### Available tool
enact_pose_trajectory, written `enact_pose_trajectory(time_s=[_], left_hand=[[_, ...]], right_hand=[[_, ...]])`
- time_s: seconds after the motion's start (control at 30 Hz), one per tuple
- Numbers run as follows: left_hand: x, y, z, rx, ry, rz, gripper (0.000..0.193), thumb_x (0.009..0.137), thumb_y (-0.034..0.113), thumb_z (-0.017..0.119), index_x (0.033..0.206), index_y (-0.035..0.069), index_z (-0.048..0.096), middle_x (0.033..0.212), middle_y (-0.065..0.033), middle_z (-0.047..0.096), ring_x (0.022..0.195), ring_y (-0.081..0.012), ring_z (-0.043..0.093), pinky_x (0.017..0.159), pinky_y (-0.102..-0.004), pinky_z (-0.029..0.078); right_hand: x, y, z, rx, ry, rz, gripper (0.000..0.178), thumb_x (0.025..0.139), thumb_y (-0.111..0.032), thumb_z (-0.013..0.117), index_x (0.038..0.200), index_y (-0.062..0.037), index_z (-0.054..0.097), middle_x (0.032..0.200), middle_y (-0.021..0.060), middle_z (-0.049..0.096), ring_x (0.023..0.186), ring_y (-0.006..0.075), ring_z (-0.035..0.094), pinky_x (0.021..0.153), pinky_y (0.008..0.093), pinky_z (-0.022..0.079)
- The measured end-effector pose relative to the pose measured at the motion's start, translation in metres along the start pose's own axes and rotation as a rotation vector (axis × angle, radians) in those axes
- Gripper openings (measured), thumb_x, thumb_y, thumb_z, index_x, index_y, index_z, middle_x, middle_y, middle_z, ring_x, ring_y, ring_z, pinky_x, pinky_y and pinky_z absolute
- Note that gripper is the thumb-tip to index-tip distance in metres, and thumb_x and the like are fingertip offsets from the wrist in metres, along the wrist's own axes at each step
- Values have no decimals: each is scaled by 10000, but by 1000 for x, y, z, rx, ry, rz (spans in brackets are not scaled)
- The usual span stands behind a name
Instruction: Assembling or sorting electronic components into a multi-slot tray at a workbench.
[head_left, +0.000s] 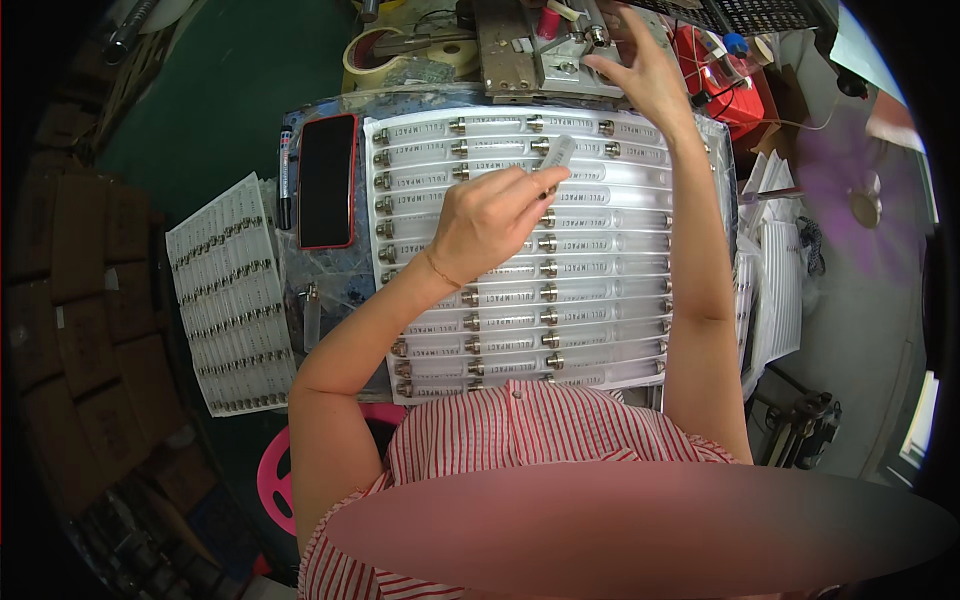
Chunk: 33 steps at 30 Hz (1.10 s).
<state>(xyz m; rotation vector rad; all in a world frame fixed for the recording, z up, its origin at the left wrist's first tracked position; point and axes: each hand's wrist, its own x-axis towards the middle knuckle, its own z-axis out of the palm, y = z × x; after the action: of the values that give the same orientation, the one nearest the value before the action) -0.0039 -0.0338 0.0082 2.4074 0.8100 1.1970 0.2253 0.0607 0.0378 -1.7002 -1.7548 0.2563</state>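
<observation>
Because the small clear plastic sleeve (557,153) pinched in the left hand (487,222) over the tray of packed bit strips (600,300) looks light and slippery, hold its stiff end. Farther off, the right hand (645,72) fingers grip the metal press fixture (545,55).

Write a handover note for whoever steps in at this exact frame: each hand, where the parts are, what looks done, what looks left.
Left hand: closed on a small pale strip piece, held over the upper rows of the white tray.
Right hand: reaching up to the metal fixture behind the tray, fingers on it; whether it grips anything cannot be told.
Parts: the tray holds rows of pale strips with metal fittings. A second filled sheet lies to the left; a stack of white sheets sits to the right. A phone and marker lie left of the tray.
Done: most rows look filled.
Left: the held piece is not yet set down.
</observation>
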Motion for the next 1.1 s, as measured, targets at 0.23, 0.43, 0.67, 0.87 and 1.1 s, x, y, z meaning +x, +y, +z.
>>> enact_pose_trajectory(time_s=[0.23, 0.43, 0.67, 0.87, 1.1], left_hand=[[28, -17, 28, -283, -58, -239, 284, 800, 116, 649, 1083, 113, 644, 767, -66, 648, 609, -117, 572, 542, -248, 452], [52, -11, 86, -6, -137, -30, 237, 787, 236, 661, 995, 122, 653, 898, -53, 626, 811, -232, 597, 693, -324, 495], [35, 10, 31, -285, -102, -220, 212, 857, 175, 589, 1030, 61, 633, 1032, -71, 606, 878, -180, 584, 717, -296, 479], [33, 1, -13, -336, -16, -275, 175, 844, 184, 614, 973, 69, 639, 806, -61, 634, 688, -163, 621, 566, -273, 477], [124, -68, 29, 526, 124, 315, 289, 753, 127, 624, 1041, 153, 613, 710, -43, 570, 650, -194, 597, 546, -297, 486]], right_hand=[[-91, 49, -71, -115, -195, 45, 333, 787, -195, 650, 1100, -90, 608, 891, 110, 620, 816, 230, 602, 747, 324, 473], [-149, 47, -57, -297, -261, -340, 209, 759, -122, 655, 957, -56, 644, 861, 77, 634, 798, 249, 604, 721, 332, 479], [-120, 1, -53, 194, -273, -112, 247, 797, -102, 636, 1035, -38, 643, 887, 72, 626, 764, 157, 586, 691, 239, 467], [-96, -23, -49, 597, -264, -220, 295, 813, -34, 613, 1108, -32, 611, 1031, 85, 612, 876, 150, 588, 792, 251, 484], [-69, 15, -69, 275, 180, 37, 306, 796, -107, 669, 1095, -52, 631, 942, 68, 656, 807, 115, 612, 728, 228, 480]])
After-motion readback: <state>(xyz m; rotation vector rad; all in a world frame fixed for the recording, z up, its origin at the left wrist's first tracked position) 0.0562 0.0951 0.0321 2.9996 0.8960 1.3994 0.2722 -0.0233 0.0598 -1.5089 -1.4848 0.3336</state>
